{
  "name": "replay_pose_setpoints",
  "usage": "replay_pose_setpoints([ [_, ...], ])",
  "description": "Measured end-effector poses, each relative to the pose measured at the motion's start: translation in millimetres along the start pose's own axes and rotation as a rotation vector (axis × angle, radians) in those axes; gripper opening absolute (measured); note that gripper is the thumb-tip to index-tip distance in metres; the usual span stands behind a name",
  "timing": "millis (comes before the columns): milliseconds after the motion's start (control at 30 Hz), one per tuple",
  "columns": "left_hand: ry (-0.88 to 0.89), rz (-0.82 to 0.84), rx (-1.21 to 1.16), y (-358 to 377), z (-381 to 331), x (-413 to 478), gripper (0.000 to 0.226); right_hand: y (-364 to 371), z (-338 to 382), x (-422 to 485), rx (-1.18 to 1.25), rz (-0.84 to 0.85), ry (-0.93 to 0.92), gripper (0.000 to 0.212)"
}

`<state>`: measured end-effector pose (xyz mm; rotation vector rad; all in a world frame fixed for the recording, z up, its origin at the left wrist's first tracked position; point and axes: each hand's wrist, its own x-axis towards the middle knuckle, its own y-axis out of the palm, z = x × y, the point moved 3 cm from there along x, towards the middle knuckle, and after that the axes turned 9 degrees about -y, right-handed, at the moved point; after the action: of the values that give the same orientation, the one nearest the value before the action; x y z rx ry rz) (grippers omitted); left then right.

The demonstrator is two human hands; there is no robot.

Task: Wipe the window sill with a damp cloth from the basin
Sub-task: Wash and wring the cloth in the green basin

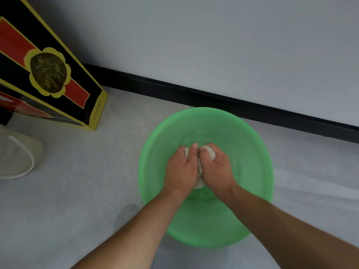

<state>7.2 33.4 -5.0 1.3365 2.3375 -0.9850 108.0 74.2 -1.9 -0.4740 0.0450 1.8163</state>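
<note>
Cloth (210,153), white and bunched, sitting low inside the green basin (252,152), squeezed between two bare hands. Pale grey wall (213,35) filling the upper half of the view, meeting the light floor (68,191) along a black skirting board (213,98) running diagonally from upper left to right edge. Tall black, red and yellow box (48,74) standing at the left, close to the wall, well apart from the basin. Round green basin resting on the floor near the skirting, both forearms reaching down into it from the bottom edge. Whitish bucket (17,158) with a thin handle showing only partly at the left edge, just below the box. Left hand (181,169) curling tight around the near side of the cloth, thumb pointing up along it. Right hand (215,167) clenching the other side, fingers wrapped over the wad, both hands pressing against each other. Small bulges of cloth poking out above the knuckles and below the palms.
</note>
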Motion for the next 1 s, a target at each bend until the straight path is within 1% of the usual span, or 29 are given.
replay_pose_setpoints([
  [200, 0.014, 0.02, 0.047, 2, -6, 1, 0.042, -1, 1, 4, 0.035, 0.023, 0.019, 0.025],
  [233, 0.016, 0.034, 0.059, 2, -7, 1, 0.042, -2, 1, 3, 0.045, 0.028, 0.029, 0.025],
  [300, 0.003, 0.081, 0.053, -1, -10, 2, 0.039, -6, 2, 1, 0.067, 0.04, 0.054, 0.014],
  [333, -0.015, 0.121, 0.023, -2, -12, 3, 0.036, -9, 3, 0, 0.081, 0.045, 0.066, 0.01],
  [400, -0.085, 0.264, -0.146, -6, -14, 4, 0.026, -18, 3, 0, 0.129, 0.043, 0.073, 0.023],
  [433, -0.131, 0.345, -0.252, -6, -15, 3, 0.026, -22, 3, 1, 0.157, 0.037, 0.069, 0.028],
  [467, -0.159, 0.392, -0.332, -6, -14, 2, 0.034, -24, 3, 1, 0.177, 0.03, 0.063, 0.03],
  [500, -0.159, 0.396, -0.359, -5, -14, 2, 0.041, -25, 2, 1, 0.173, 0.02, 0.05, 0.03],
  [533, -0.132, 0.355, -0.326, -3, -13, 1, 0.041, -22, 2, 0, 0.152, 0.007, 0.033, 0.027],
  [600, -0.038, 0.19, -0.178, 2, -16, -4, 0.029, -13, 3, -1, 0.119, -0.023, -0.023, 0.02],
  [667, 0.008, 0.017, -0.091, 4, -20, -9, 0.031, -3, 4, -2, 0.115, -0.043, -0.066, 0.021],
  [700, 0.018, -0.031, -0.074, 4, -21, -11, 0.034, 0, 6, -2, 0.102, -0.05, -0.07, 0.023],
  [767, 0.022, -0.063, -0.023, 4, -21, -11, 0.038, 1, 6, -1, 0.071, -0.064, -0.065, 0.027],
  [933, 0.024, -0.041, 0.048, 3, -13, -8, 0.042, 4, 0, -2, 0.084, -0.063, -0.052, 0.036],
  [1000, 0.018, -0.033, 0.073, 3, -9, -6, 0.044, 5, -3, -2, 0.099, -0.047, -0.033, 0.033],
])
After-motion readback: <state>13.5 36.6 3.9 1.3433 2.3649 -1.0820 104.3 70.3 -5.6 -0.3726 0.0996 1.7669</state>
